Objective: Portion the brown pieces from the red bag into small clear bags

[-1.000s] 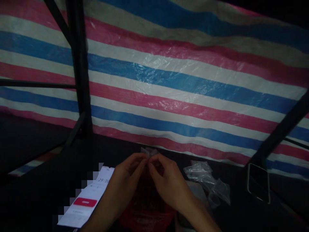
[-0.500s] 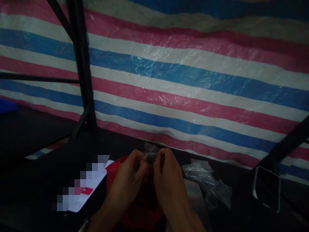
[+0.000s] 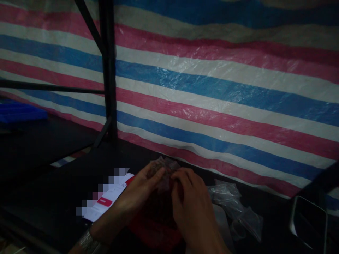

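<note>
Bag (image 3: pixel 167 168), small and clear, up in our left hand (image 3: pixel 144 188), pinched by thumb and fingers
Our right hand (image 3: pixel 192 197) close beside it, fingers curled, tips at bag's edge; too dark, we cannot tell if they grip
Red bag (image 3: pixel 159 233) below our hands
Past right arm (image 3: pixel 208 233), we see grey thing (image 3: pixel 223 224), part hidden, then heap of clear bags (image 3: pixel 233 203), then dark phone (image 3: pixel 308 225)
By our left arm (image 3: pixel 112 222), lit phone (image 3: pixel 111 195); on that wrist, shiny band (image 3: pixel 88 242)
Phones, clear bags on black table (image 3: pixel 135 157); stripy sheet (image 3: pixel 212 88) behind
</note>
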Available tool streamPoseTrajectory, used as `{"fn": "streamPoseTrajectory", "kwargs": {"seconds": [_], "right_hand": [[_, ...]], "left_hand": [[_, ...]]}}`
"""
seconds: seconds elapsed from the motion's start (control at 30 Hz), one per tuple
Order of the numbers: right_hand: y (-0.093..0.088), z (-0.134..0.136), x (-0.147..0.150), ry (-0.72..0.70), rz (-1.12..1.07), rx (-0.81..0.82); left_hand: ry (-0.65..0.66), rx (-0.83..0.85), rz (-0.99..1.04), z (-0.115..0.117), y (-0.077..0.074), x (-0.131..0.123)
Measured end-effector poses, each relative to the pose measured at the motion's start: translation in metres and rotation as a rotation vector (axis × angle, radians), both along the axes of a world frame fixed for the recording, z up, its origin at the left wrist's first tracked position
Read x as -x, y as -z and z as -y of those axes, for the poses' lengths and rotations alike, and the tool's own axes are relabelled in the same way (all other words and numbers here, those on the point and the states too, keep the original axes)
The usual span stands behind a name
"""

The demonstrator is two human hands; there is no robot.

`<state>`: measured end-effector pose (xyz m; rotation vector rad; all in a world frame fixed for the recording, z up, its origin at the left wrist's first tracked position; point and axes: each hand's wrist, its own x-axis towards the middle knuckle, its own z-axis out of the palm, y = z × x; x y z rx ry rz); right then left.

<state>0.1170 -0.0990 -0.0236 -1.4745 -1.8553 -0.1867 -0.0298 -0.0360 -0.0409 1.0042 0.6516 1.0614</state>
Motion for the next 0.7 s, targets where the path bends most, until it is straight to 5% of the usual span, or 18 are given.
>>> {"fn": "streamPoseTrajectory", "kwargs": {"seconds": [0.23, 0.4, 0.7], "right_hand": [[-0.016, -0.002, -0.011, 0.007, -0.193, 0.002], [-0.014, -0.002, -0.013, -0.163, -0.026, 0.116], [-0.019, -0.003, -0.020, -0.115, 0.042, 0.086]], "left_hand": [[0.135, -0.210, -0.085, -0.002, 0.014, 0.001], [0.204, -0.276, -0.147, -0.002, 0.024, 0.003], [0.290, -0.387, -0.332, 0.000, 0.027, 0.003]]}}
